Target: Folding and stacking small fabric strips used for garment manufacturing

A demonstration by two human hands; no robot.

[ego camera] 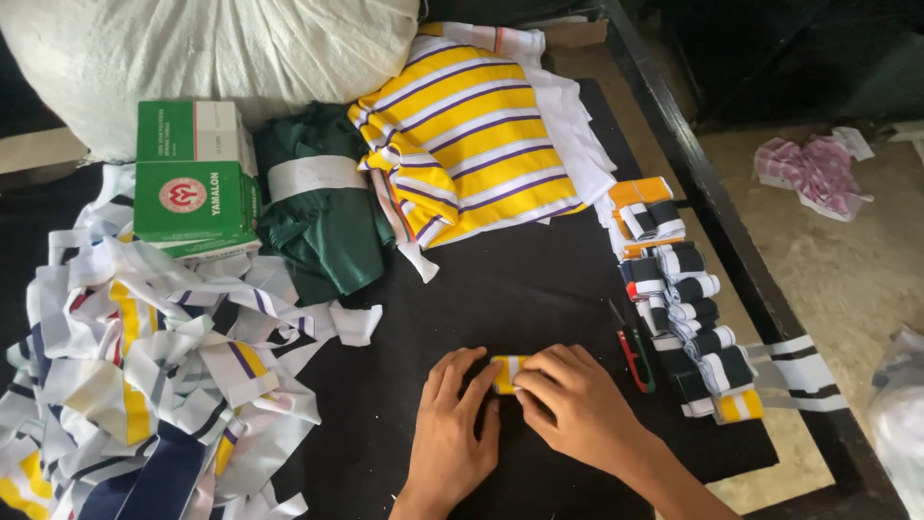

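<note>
Both of my hands rest on the black cloth-covered table (539, 279) near its front edge. Between them lies a small folded piece of yellow and white ribbed fabric (507, 371). My left hand (452, 433) presses its fingers on the piece's left side. My right hand (577, 404) pinches and covers its right side with bent fingers. Most of the piece is hidden under my fingers.
A small red-handled thread snipper (633, 351) lies just right of my hands. Folded striped pieces (688, 318) are stacked along the right edge. Loose striped strips (154, 376) pile at left. Behind are green boxes (192, 178), green fabric (322, 212), yellow striped fabric (472, 135) and a white sack (212, 48).
</note>
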